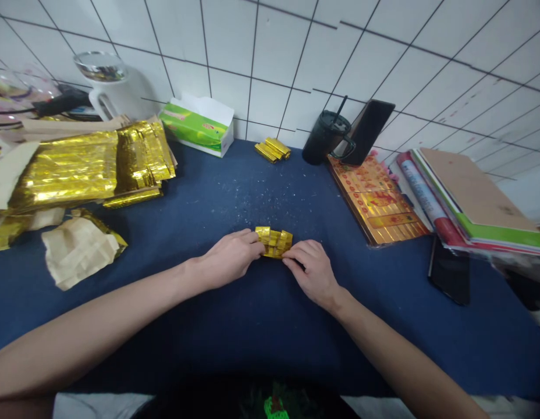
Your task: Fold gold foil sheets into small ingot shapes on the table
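Observation:
A small piece of folded gold foil paper (274, 241) lies at the middle of the dark blue tabletop (252, 326), its surface broken into several overlapping folds. My left hand (237, 253) pinches its left end between thumb and fingers. At the lower right corner, the thumb and fingertips of my right hand (311, 267) are closed on the same piece. Farther back, near the wall, sits a little group of folded gold foil pieces (273, 150).
Stacked gold foil sheets (69, 169) and crumpled brown paper (80, 247) lie left. Along the back stand a white mug (106, 87), green tissue box (198, 128), black cup (324, 137) and propped tablet (368, 131). Right are an orange-gold packet (379, 201), books (479, 192) and a phone (448, 270).

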`<state>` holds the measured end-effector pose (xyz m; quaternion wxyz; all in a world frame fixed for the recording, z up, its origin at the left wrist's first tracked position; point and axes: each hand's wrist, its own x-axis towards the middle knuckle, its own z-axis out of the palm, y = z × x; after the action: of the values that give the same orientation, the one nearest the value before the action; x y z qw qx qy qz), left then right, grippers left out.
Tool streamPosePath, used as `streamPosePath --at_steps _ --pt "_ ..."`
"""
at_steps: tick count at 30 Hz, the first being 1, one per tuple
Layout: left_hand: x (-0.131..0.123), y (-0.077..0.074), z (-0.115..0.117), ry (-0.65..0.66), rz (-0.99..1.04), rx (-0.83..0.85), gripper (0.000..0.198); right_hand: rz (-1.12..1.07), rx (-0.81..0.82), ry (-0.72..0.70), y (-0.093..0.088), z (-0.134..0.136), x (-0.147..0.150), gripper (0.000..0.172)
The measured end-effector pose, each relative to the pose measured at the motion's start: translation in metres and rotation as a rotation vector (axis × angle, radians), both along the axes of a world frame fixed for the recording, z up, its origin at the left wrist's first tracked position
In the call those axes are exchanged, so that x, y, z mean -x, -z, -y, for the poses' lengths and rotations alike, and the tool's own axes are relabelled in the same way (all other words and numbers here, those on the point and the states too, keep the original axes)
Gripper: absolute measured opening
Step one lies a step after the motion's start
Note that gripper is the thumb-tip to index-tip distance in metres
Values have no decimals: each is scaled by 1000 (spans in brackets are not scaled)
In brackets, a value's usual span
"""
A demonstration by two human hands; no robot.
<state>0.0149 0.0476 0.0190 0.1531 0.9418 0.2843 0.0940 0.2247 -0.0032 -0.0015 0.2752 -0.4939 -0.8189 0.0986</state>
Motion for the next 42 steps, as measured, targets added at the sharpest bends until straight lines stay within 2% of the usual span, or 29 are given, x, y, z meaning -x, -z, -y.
streamPosePath --at_steps 10,16,26,29,33,37,42 --pt "-1 1 -4 -81 -15 92 17 -30 82 20 -3 -2 3 14" --pt "-4 -3 -3 -165 -32 165 14 -24 114 31 -3 -3 5 14" --pt "-10 -2 -2 -290 -195 83 10 69 61 20 -3 -3 7 14" --pt "-11 -3 4 -250 -220 -56 13 119 48 16 -2 -1 7 14" --pt "-8 -1 11 -84 -188 -252 18 209 4 25 -2 3 7 17" --pt "-2 0 11 99 -200 -325 28 229 -8 19 -3 3 7 18" --pt "4 -1 13 157 -262 -349 39 203 38 12 -4 0 6 17"
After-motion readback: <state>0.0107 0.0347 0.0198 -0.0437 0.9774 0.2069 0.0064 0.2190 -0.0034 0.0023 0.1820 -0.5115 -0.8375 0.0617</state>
